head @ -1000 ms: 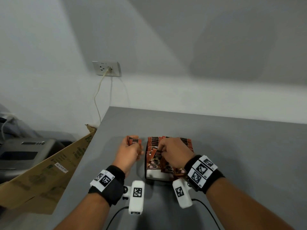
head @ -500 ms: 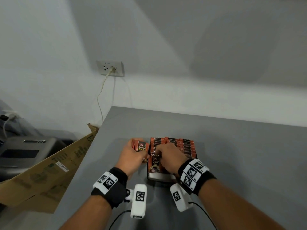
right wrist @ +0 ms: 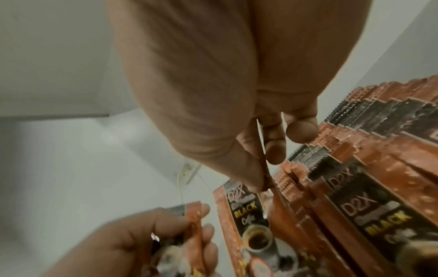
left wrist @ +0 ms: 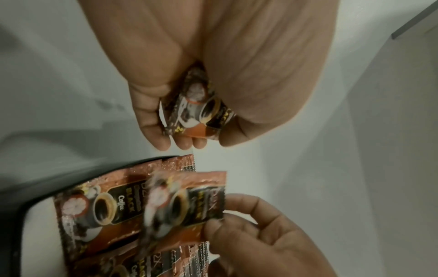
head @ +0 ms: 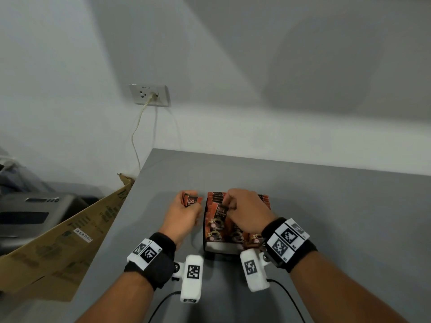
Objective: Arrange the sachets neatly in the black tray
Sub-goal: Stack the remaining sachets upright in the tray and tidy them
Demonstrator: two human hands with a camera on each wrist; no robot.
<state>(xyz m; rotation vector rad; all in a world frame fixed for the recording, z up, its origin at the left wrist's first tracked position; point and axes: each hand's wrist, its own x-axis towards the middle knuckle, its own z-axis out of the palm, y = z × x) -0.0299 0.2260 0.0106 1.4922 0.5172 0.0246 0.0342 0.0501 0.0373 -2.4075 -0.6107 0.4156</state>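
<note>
A black tray stands on the grey table, packed with rows of upright brown coffee sachets. My left hand, just left of the tray, grips a small bundle of sachets. My right hand is over the tray's front left rows and pinches the top edge of one sachet between thumb and fingers. That sachet stands among the others in the tray.
The grey table reaches back to a white wall. A flattened cardboard box leans at the table's left edge, with a grey device behind it. A wall socket has a cable hanging down.
My right hand has shifted slightly within the front left rows of the tray, still pinching a sachet. My left hand stays beside the tray with its bundle.
</note>
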